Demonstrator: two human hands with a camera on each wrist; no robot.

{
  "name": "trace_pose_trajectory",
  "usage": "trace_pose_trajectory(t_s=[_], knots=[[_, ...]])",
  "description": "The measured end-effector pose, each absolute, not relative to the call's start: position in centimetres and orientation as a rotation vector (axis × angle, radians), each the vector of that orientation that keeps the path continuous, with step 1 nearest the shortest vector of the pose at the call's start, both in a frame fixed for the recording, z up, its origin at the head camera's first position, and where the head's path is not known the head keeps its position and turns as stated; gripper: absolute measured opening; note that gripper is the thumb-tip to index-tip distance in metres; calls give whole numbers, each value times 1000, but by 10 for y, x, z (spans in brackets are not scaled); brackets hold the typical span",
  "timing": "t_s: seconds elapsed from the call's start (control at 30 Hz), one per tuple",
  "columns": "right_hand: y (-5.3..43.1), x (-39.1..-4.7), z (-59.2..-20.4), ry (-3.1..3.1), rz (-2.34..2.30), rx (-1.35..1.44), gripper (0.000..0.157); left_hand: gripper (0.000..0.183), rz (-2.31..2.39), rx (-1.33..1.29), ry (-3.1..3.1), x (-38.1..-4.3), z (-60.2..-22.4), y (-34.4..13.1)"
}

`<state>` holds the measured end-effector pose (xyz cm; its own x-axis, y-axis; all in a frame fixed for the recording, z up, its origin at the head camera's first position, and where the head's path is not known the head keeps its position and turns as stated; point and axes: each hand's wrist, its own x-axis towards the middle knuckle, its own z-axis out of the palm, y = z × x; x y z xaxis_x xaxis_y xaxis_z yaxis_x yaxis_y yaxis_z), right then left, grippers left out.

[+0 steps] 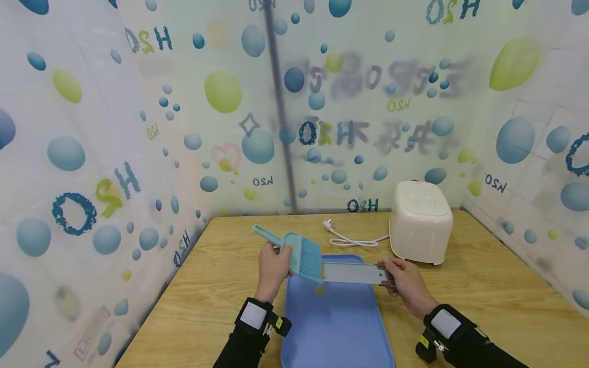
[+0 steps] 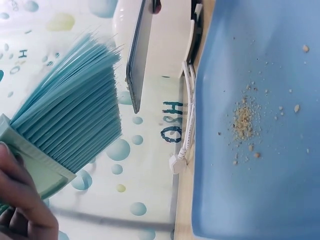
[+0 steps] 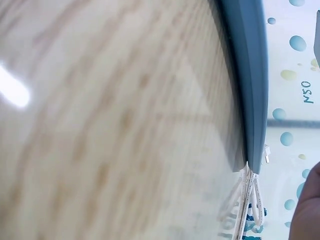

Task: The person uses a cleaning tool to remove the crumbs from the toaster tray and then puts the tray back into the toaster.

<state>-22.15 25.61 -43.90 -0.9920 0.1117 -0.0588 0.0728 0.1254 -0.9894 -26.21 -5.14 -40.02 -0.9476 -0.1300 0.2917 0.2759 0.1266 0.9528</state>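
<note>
- Above the far part of a blue tray (image 1: 336, 327), a person holds a thin grey plate (image 1: 352, 273) crosswise, clear of the surface below.
- At the tray's right side, the right hand (image 1: 409, 286) pinches the plate by its ribbed end; the other end hangs free over the tray.
- At the tray's left edge, the left hand (image 1: 273, 271) grips a pale blue brush (image 1: 309, 258), fingers curled round it near the head, bristles just beside the plate's free end.
- On the tray, beneath that end, lies a small heap of crumbs (image 2: 243, 120), with stray bits scattered about it.
- Beyond the tray, to its right, a white toaster (image 1: 421, 225) stands on the table (image 1: 207, 306); its white cord (image 1: 354, 241) lies loosely looped behind the tray.
- The step in hand looks like brushing off the plate. Short, light strokes toward the free end seem best, with the plate low, slightly tipped and wholly inside the tray's left rim; a hard flick could throw crumbs past it, and a loose pinch could let the plate twist.
</note>
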Motion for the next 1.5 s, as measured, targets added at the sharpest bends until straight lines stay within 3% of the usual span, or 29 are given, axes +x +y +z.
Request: trace_pose_trajectory(t_s=[0.97, 1.5], knots=[[233, -230, -433, -2291, 2070, -158, 38, 26, -2012, -209, -2128, -257, -403, -11], [234, -234, -431, -2286, 2080, -146, 41, 24, -1992, -227, -2158, -258, -413, -19]])
